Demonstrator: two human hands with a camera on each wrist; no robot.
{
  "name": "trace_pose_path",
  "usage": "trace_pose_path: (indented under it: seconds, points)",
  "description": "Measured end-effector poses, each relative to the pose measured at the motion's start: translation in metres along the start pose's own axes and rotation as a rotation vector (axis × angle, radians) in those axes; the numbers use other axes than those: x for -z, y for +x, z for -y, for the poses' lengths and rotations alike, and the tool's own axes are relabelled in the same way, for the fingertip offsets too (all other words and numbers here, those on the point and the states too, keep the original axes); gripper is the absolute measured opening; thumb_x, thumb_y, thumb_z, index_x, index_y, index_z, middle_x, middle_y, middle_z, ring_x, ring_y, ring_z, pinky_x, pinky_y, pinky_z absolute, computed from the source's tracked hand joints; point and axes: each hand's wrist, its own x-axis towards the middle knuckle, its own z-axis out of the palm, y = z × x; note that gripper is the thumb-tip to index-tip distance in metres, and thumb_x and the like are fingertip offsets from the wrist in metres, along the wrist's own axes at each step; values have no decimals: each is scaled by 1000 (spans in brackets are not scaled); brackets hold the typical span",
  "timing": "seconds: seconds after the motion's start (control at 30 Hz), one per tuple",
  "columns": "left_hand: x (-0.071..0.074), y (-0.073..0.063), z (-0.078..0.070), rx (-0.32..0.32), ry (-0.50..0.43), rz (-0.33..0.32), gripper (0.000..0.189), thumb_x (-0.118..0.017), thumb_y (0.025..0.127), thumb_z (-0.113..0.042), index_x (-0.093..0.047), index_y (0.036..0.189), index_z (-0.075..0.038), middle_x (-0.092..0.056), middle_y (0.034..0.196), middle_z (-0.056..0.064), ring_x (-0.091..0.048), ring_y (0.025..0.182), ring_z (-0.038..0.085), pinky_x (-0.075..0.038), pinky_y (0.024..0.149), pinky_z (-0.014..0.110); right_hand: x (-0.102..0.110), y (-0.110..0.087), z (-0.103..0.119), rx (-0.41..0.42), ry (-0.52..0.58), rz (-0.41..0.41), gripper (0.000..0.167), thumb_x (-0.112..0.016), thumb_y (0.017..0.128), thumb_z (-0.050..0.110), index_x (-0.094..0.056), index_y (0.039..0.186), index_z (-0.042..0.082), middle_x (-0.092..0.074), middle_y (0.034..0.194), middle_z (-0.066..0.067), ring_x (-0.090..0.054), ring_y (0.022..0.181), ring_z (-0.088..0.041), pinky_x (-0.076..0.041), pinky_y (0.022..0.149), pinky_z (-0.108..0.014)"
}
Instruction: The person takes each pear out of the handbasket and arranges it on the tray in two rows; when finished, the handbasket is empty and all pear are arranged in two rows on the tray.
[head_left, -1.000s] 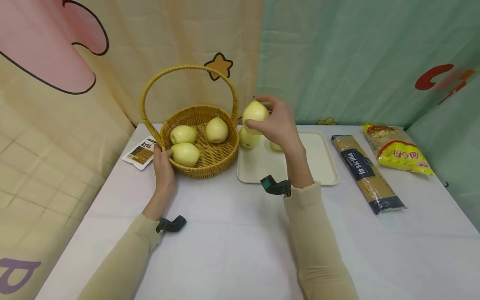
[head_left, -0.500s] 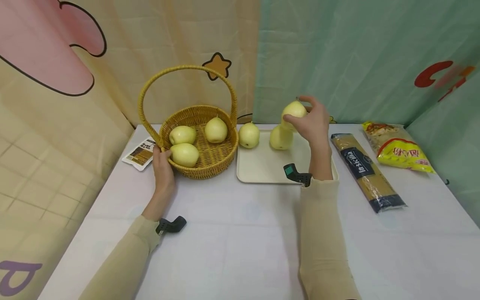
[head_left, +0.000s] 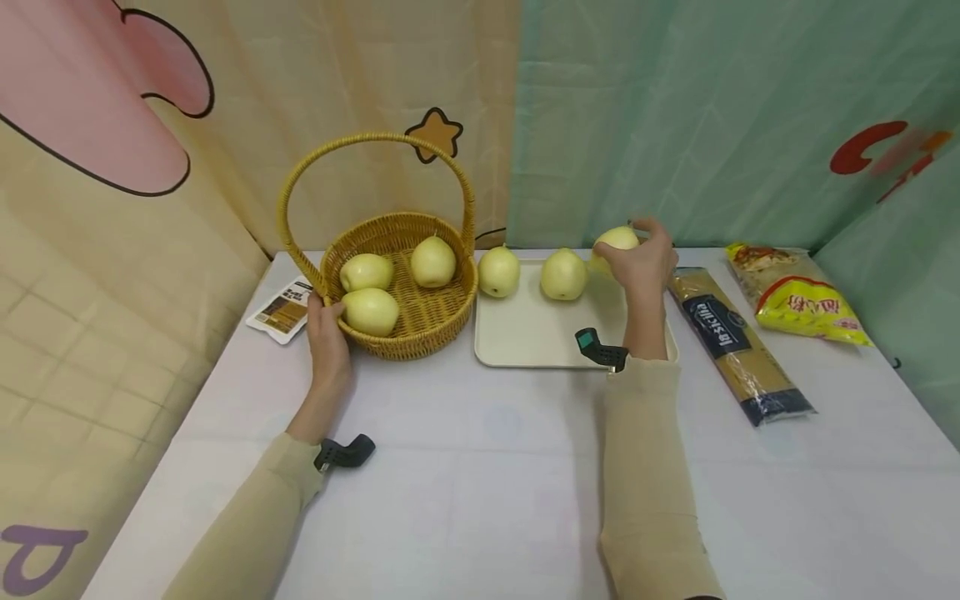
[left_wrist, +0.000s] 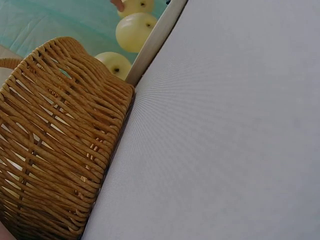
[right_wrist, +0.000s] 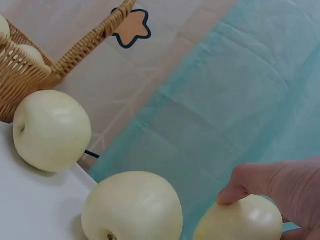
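Note:
My right hand (head_left: 647,260) pinches a pale yellow-green pear (head_left: 617,238) between thumb and fingers at the back right of the cream tray (head_left: 525,340). In the right wrist view the thumb presses on this pear (right_wrist: 245,220). Two more pears stand on the tray, a left pear (head_left: 498,272) and a middle pear (head_left: 564,275). On the left, my left hand (head_left: 328,346) holds the side of a wicker basket (head_left: 408,348), its thumb by the rim. Inside lie a back pear (head_left: 365,272), a front pear (head_left: 371,312) and a right pear (head_left: 432,262).
Left of the basket lies a small white-and-brown packet (head_left: 283,310). To the tray's right are a long pasta packet (head_left: 723,337) and a yellow food bag (head_left: 798,300). A curtain (head_left: 637,125) hangs behind the white table (head_left: 465,500). The basket's tall handle (head_left: 375,136) arches upward.
My right hand has carried its pear rightward from beside the basket, past the middle pear, and lowered it at the tray's back right. My left hand stays at the basket.

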Motion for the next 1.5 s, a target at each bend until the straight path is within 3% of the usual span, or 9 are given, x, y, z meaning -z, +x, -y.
trace_pose_path:
  seconds: [0.17, 0.3, 0.57, 0.87, 1.2, 1.5]
  points:
    - [-1, 0, 2, -12, -5, 0, 57, -40, 100, -15, -41, 157, -10, -40, 164, 2, -34, 149, 10, -24, 124, 26, -3, 3, -10, -69, -67, -39, 79, -79, 81, 33, -53, 154, 18, -55, 153, -13, -45, 141, -40, -38, 115, -54]
    - [-1, 0, 1, -23, 6, 1, 57, -40, 100, -16, -41, 157, -10, -40, 164, 2, -35, 149, 10, -24, 124, 27, -8, 4, -18, -70, -94, -9, 78, -80, 82, 30, -54, 153, 14, -56, 151, -17, -46, 140, -42, -35, 118, -54]
    - [1, -2, 1, -20, 30, -5, 57, -40, 100, -17, -41, 157, -12, -40, 163, 0, -34, 148, 8, -24, 124, 26, -14, 4, -20, -65, 22, -25, 76, -78, 85, 12, -50, 155, 7, -50, 155, -20, -37, 145, -39, -36, 121, -51]
    - [1, -2, 1, -30, 22, 2, 56, -39, 100, -16, -41, 156, -10, -41, 163, 2, -35, 149, 10, -25, 123, 27, -15, 5, -20, -56, 45, -24, 74, -76, 86, 9, -49, 156, 5, -48, 157, -19, -34, 148, -38, -36, 122, -51]
    - [1, -3, -1, -33, 23, 10, 59, -38, 101, -17, -37, 160, -12, -36, 167, 1, -31, 151, 7, -23, 124, 25, -14, 6, -18, -72, 47, -21, 74, -78, 88, 17, -49, 155, 5, -48, 158, -18, -35, 148, -37, -34, 124, -47]
    - [1, -4, -1, -31, 15, 11, 59, -39, 101, -17, -38, 160, -11, -36, 167, 0, -31, 152, 9, -23, 124, 25, -9, 0, 4, -8, 48, -39, 75, -74, 95, 32, -43, 159, 9, -45, 161, -17, -33, 151, -36, -32, 125, -48]
